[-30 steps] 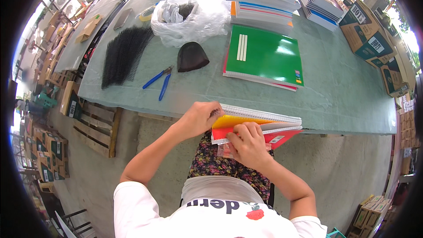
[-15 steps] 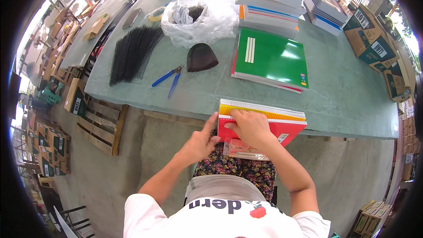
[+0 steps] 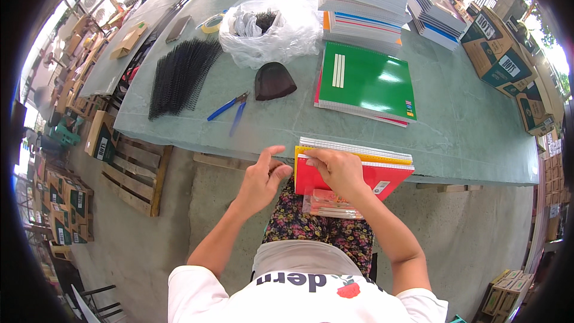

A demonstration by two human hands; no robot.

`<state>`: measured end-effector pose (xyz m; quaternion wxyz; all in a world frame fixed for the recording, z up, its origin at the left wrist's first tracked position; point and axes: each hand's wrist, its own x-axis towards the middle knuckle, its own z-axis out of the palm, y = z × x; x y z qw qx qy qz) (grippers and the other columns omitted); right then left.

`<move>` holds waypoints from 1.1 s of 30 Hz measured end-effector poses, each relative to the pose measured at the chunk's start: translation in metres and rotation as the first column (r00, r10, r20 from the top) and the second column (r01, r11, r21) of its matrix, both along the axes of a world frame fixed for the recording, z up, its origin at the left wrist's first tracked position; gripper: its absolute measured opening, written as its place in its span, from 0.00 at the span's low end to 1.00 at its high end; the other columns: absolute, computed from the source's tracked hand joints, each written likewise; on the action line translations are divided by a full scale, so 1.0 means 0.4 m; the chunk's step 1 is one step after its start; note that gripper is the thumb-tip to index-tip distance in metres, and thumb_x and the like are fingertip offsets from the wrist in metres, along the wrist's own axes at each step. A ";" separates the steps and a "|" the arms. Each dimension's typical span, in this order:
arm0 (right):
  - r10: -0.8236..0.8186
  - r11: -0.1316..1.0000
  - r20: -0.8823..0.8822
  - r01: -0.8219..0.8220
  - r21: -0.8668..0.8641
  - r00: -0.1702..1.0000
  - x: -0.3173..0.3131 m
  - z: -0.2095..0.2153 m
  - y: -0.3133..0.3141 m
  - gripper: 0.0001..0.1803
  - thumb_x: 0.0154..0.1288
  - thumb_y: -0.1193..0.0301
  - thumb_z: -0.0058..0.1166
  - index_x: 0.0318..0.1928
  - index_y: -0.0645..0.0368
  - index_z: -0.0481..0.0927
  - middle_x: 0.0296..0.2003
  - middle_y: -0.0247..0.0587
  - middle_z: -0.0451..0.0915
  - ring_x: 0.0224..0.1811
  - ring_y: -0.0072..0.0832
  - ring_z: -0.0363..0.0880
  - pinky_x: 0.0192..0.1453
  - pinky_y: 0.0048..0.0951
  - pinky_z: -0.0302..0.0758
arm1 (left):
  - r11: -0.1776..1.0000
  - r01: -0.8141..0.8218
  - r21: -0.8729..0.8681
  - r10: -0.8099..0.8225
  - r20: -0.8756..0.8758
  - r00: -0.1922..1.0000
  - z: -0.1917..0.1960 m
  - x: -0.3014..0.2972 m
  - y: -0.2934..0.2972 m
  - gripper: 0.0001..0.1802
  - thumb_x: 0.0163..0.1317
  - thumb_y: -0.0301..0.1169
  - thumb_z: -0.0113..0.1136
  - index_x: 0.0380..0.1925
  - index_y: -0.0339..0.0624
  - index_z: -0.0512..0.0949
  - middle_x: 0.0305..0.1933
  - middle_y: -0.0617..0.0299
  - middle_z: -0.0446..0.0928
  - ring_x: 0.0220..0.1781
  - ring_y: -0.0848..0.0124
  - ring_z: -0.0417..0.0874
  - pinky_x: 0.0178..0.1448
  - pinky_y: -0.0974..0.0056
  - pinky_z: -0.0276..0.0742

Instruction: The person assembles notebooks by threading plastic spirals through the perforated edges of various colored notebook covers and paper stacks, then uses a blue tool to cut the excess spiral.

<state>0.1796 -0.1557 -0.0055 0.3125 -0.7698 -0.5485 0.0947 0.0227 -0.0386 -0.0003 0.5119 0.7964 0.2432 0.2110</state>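
Observation:
At the table's near edge, a bundle of notebooks stands tilted toward me, with a red cover in front and a yellow one behind it. My right hand pinches the upper left part of the bundle, its thumb on the red side. Just left of the bundle is my left hand, thumb and index finger apart, with nothing visible between them. Below the red cover, a small clear packet with pink print rests near my lap. Farther back lies a green notebook on top of others.
On the table lie blue-handled cutters, a dark curved piece, black binding coils and a white plastic bag. Tall notebook stacks stand at the back, cardboard boxes at the right. A wooden pallet lies on the floor.
My left hand has drawn back left from the bundle's upper corner, its index finger now bent. My right hand has shifted slightly left along the top edge, and the yellow cover's left edge sticks out more.

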 end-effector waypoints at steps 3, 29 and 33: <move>-0.084 0.996 0.013 0.084 0.006 0.996 -0.005 0.000 0.002 0.09 0.59 0.64 0.54 0.39 0.48 0.82 0.30 0.39 0.82 0.31 0.37 0.81 0.33 0.36 0.74 | 0.999 -0.035 0.032 0.036 -0.036 0.999 -0.009 0.004 -0.017 0.18 0.65 0.37 0.54 0.50 0.38 0.74 0.30 0.57 0.79 0.32 0.76 0.78 0.38 0.69 0.74; 0.050 0.996 0.168 -0.062 0.070 0.984 -0.023 -0.012 0.003 0.07 0.56 0.70 0.57 0.36 0.56 0.78 0.28 0.38 0.80 0.31 0.38 0.79 0.34 0.37 0.74 | 0.974 0.223 -0.038 -0.222 -0.360 0.906 0.034 -0.008 0.090 0.09 0.51 0.25 0.63 0.34 0.37 0.77 0.28 0.55 0.71 0.27 0.65 0.76 0.33 0.65 0.71; 0.025 0.997 0.138 -0.034 0.065 0.990 -0.038 -0.003 0.038 0.09 0.58 0.67 0.56 0.38 0.55 0.77 0.27 0.39 0.79 0.30 0.38 0.79 0.33 0.37 0.73 | 0.930 0.132 0.344 -0.119 -0.057 0.991 0.043 0.009 0.073 0.09 0.54 0.29 0.62 0.35 0.38 0.77 0.27 0.55 0.74 0.27 0.65 0.76 0.33 0.64 0.72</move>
